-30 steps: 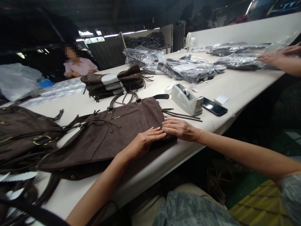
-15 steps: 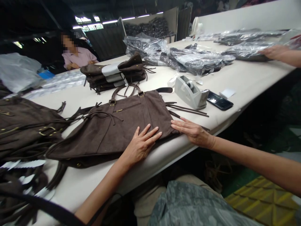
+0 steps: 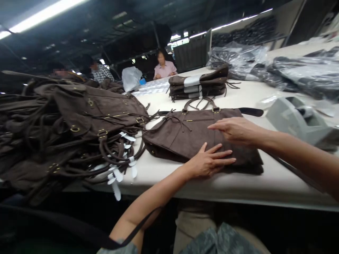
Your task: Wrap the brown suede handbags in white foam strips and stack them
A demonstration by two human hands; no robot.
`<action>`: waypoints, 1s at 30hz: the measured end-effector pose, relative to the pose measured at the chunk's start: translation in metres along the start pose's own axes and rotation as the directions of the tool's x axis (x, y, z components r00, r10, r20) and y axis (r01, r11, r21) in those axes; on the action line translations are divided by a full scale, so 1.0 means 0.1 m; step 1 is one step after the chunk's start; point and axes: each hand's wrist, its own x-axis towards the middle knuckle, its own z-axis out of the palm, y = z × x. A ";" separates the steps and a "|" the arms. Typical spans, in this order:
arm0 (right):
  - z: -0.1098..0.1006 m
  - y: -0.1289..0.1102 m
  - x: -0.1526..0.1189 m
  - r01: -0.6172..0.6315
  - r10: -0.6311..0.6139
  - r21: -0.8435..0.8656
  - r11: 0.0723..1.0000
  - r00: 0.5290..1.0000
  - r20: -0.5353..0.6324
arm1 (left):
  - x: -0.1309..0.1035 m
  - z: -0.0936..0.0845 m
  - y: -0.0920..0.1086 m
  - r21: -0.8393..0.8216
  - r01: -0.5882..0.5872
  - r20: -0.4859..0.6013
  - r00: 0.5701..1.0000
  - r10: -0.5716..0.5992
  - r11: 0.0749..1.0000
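Observation:
A dark brown handbag (image 3: pixel 182 139) lies flat on the white table, its two looped handles pointing away from me. My left hand (image 3: pixel 209 162) rests on the bag's lower part with the fingers spread. Over the bag's right half, my right hand (image 3: pixel 234 130) has its fingers stretched out towards the left; I cannot tell whether it touches the bag. Neither hand grips anything. A dark strap end (image 3: pixel 251 112) sticks out past the bag's upper right corner.
Many brown bags (image 3: pixel 106 102) with white tags (image 3: pixel 116 174) are heaped on the left. Behind the handbag sits a stack of folded bags (image 3: pixel 198 84). A grey tape dispenser (image 3: pixel 296 120) and plastic-wrapped bags (image 3: pixel 304 70) are on the right. A person (image 3: pixel 164 68) is across the table.
My view has swung left, showing more of the heap. The right hand has moved from the bag's right edge to over its front panel. My left hand stays on the bag.

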 end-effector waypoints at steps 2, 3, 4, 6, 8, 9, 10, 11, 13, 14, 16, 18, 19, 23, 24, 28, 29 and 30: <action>0.18 -0.05 0.03 0.084 -0.080 -0.060 0.995 0.994 0.068 | 0.01 0.01 0.00 0.018 0.002 -0.005 1.000 -0.002 1.000; 0.28 -0.07 -0.03 0.098 -0.092 -0.061 0.993 0.991 0.098 | 0.01 0.02 0.01 0.029 0.007 -0.010 1.000 -0.007 1.000; 0.36 -0.07 -0.13 0.077 -0.073 -0.032 0.996 0.991 0.112 | 0.01 0.02 0.03 0.038 0.012 -0.013 1.000 -0.011 0.999; 0.51 -0.06 -0.37 0.003 -0.008 0.034 0.999 0.989 0.146 | 0.01 0.03 0.08 0.037 0.014 -0.014 1.000 -0.014 0.999; 0.59 -0.02 -0.56 -0.065 0.053 0.062 0.996 0.983 0.178 | -0.06 0.00 0.15 -0.011 0.021 -0.057 0.998 -0.022 1.000; 0.61 0.00 -0.61 -0.081 0.067 0.063 0.995 0.980 0.188 | -0.12 -0.03 0.17 -0.046 0.039 -0.109 0.993 -0.043 0.998; 0.62 0.01 -0.63 -0.083 0.069 0.063 0.995 0.978 0.196 | -0.20 -0.08 0.18 -0.077 0.072 -0.184 0.979 -0.085 0.994; 0.62 0.02 -0.63 -0.075 0.060 0.064 0.995 0.976 0.208 | -0.31 -0.16 0.18 -0.094 0.127 -0.289 0.946 -0.149 0.987; 0.61 0.02 -0.60 -0.064 0.049 0.060 0.996 0.975 0.217 | -0.60 -0.38 0.09 -0.086 0.305 -0.543 0.784 -0.301 0.948; 0.61 0.01 -0.58 -0.063 0.049 0.059 0.996 0.976 0.211 | -0.77 -0.52 0.01 -0.077 0.416 -0.674 0.648 -0.355 0.906; 0.61 0.00 -0.56 -0.065 0.052 0.065 0.996 0.982 0.182 | -1.12 -0.80 -0.23 -0.133 0.621 -0.806 0.386 -0.449 0.773; 0.61 0.00 -0.56 -0.072 0.058 0.086 0.994 0.988 0.146 | -1.43 -1.02 -0.51 -0.323 0.683 -0.747 0.241 -0.619 0.656; 0.61 0.00 -0.57 -0.072 0.058 0.102 0.992 0.989 0.133 | -1.55 -1.08 -0.64 -0.460 0.648 -0.639 0.234 -0.733 0.607; 0.58 -0.01 -0.58 -0.059 0.044 0.173 0.983 0.995 0.091 | -1.76 -1.02 -0.93 -0.738 0.463 -0.290 0.440 -0.850 0.491; 0.55 -0.02 -0.57 -0.055 0.042 0.183 0.982 0.996 0.073 | -1.76 -0.95 -0.94 -0.731 0.453 -0.309 0.447 -0.839 0.510; 0.42 -0.09 -0.58 -0.046 0.043 0.196 0.980 0.999 0.023 | -1.74 -0.66 -0.79 -0.698 0.445 -0.460 0.323 -0.827 0.561; 0.39 -0.10 -0.59 -0.052 0.045 0.205 0.977 0.998 0.037 | -1.77 -0.60 -0.72 -0.702 0.443 -0.466 0.307 -0.830 0.558; 0.37 -0.11 -0.59 -0.068 0.054 0.218 0.974 0.996 0.066 | -1.82 -0.56 -0.65 -0.705 0.445 -0.463 0.300 -0.834 0.552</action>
